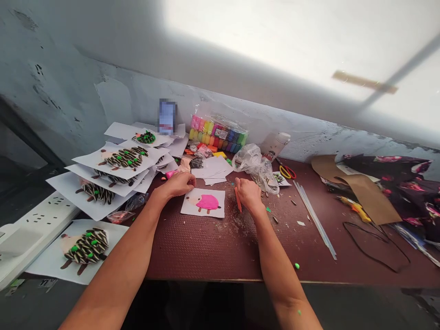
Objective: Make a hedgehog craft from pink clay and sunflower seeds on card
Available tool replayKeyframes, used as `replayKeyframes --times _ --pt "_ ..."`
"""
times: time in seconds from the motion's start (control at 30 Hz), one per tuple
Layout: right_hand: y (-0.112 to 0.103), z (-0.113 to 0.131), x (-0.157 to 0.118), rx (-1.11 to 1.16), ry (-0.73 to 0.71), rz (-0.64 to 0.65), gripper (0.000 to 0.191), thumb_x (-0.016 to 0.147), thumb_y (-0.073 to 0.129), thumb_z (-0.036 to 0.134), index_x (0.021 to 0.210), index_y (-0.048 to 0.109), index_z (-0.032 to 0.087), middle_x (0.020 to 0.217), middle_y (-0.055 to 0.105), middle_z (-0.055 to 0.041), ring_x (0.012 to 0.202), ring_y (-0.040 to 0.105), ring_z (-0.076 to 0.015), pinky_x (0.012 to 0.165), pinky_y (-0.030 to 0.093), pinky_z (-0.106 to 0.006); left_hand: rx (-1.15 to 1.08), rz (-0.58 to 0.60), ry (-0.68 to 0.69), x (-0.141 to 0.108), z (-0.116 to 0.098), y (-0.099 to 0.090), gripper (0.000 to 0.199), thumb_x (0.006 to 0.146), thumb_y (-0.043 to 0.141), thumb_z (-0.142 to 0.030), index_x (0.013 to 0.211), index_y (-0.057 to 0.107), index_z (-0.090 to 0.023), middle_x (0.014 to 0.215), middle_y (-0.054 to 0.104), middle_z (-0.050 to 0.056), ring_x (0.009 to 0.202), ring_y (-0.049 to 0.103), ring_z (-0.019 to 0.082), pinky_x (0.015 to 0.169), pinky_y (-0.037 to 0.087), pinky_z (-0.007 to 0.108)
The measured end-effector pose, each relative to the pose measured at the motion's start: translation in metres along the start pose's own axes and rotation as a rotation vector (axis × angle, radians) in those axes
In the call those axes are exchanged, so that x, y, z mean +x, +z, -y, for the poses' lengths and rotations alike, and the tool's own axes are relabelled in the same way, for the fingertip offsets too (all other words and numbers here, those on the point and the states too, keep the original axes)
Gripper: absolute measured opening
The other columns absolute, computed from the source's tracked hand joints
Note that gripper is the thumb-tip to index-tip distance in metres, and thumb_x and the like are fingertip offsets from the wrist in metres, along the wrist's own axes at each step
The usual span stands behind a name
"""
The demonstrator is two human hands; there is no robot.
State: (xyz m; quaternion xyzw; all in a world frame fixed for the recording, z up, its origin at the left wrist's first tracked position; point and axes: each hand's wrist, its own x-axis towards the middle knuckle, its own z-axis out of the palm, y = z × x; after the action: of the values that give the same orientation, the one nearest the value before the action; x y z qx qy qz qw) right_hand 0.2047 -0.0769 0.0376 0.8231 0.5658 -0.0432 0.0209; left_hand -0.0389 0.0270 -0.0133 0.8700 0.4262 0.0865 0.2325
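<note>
My left hand (175, 184) rests palm down just above the top left corner of a white card (188, 204), and its curled fingers hide whatever may lie under them. The card bears a drawn hedgehog with a bright pink clay back (207, 202). My right hand (248, 192) sits beside the card's right edge, pinching a thin orange strip, possibly clay (238, 200), whose lower end points at the tabletop. A small pink clay piece (172, 173) lies just beyond my left hand.
Stacked hedgehog cards with seed-shell backs (117, 160) fill the left, beside a power strip (37, 229). Behind are a bag of clay tubs (218, 133) and a plastic bag (256, 168). Scissors (287, 172), clear rods (314, 220) and floral fabric (388, 183) lie rightward.
</note>
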Motion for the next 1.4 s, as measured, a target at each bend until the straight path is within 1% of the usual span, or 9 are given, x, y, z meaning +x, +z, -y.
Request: replayKeyframes --times 0.17,0.4,0.57,0.77,0.93,1.07,1.2,1.3,1.4 --pt "-0.003 0.005 -0.001 0.036 0.016 -0.004 0.069 0.11 0.015 0.046 0.113 0.077 0.016 0.117 0.075 -0.0203 0.111 0.072 -0.0293 0.089 0.05 -0.034 0.013 -0.014 0.007 0.001 0.0 0.001 0.023 0.072 0.056 -0.016 0.082 0.076 -0.02 0.082 0.076 0.005 0.077 0.067 0.021 0.068 0.046 0.029" --pt "0.003 0.009 -0.003 -0.002 -0.014 0.011 0.039 0.108 0.033 0.03 0.128 0.065 0.019 0.117 0.076 -0.0156 0.111 0.072 -0.0266 0.086 0.049 -0.031 0.007 -0.211 -0.019 0.005 0.002 0.005 0.021 0.078 0.057 -0.015 0.085 0.077 -0.019 0.091 0.076 0.009 0.092 0.068 0.025 0.084 0.052 0.034" --pt "0.01 0.011 -0.001 -0.017 -0.067 0.018 0.044 0.108 0.034 0.039 0.113 0.073 0.02 0.115 0.076 -0.0147 0.112 0.07 -0.027 0.087 0.049 -0.031 0.05 -0.223 -0.026 0.007 0.007 0.008 0.021 0.076 0.061 -0.013 0.086 0.078 -0.02 0.094 0.076 0.01 0.099 0.068 0.028 0.091 0.053 0.038" --pt "0.004 -0.014 0.006 -0.042 0.068 -0.138 0.04 0.103 0.036 0.016 0.129 0.066 0.016 0.13 0.067 -0.0178 0.12 0.065 -0.0253 0.09 0.049 -0.029 0.043 -0.244 -0.031 0.006 0.007 0.011 0.022 0.079 0.058 -0.014 0.086 0.078 -0.02 0.096 0.077 0.009 0.097 0.069 0.028 0.09 0.052 0.037" --pt "-0.003 -0.039 0.008 -0.089 0.201 0.038 0.043 0.099 0.034 0.006 0.127 0.068 0.008 0.127 0.065 -0.0264 0.117 0.067 -0.0309 0.091 0.051 -0.036 0.066 -0.242 -0.04 0.005 0.004 0.011 0.026 0.081 0.055 -0.016 0.089 0.079 -0.019 0.097 0.078 0.011 0.098 0.07 0.029 0.088 0.052 0.037" --pt "0.003 -0.042 0.008 -0.086 0.157 0.049 0.042 0.098 0.039 0.006 0.129 0.067 0.007 0.132 0.06 -0.028 0.122 0.065 -0.0322 0.094 0.051 -0.036 0.093 -0.235 -0.037 0.005 0.004 0.011 0.028 0.082 0.054 -0.016 0.091 0.08 -0.018 0.099 0.077 0.011 0.097 0.07 0.029 0.087 0.052 0.036" --pt "0.01 -0.035 0.012 -0.032 0.031 0.038 0.044 0.099 0.039 0.007 0.132 0.067 0.014 0.131 0.064 -0.0191 0.122 0.064 -0.025 0.098 0.047 -0.029 0.123 -0.216 -0.031 0.005 0.003 0.01 0.029 0.082 0.053 -0.017 0.091 0.08 -0.018 0.099 0.077 0.012 0.097 0.069 0.029 0.086 0.052 0.036" --pt "0.014 -0.031 0.017 0.065 -0.089 -0.049 0.049 0.1 0.037 0.008 0.14 0.063 0.018 0.135 0.065 -0.013 0.125 0.061 -0.0194 0.103 0.042 -0.024 0.142 -0.205 -0.035 0.004 0.001 0.008 0.03 0.083 0.052 -0.017 0.093 0.08 -0.017 0.1 0.077 0.012 0.098 0.069 0.029 0.086 0.052 0.036" --pt "0.015 -0.033 0.019 0.097 -0.059 -0.17 0.051 0.098 0.035 0.006 0.14 0.062 0.013 0.139 0.063 -0.0153 0.126 0.059 -0.0212 0.103 0.042 -0.025 0.144 -0.187 -0.053 0.003 -0.001 0.006 0.031 0.083 0.051 -0.018 0.094 0.08 -0.017 0.102 0.077 0.013 0.098 0.069 0.028 0.085 0.052 0.035"
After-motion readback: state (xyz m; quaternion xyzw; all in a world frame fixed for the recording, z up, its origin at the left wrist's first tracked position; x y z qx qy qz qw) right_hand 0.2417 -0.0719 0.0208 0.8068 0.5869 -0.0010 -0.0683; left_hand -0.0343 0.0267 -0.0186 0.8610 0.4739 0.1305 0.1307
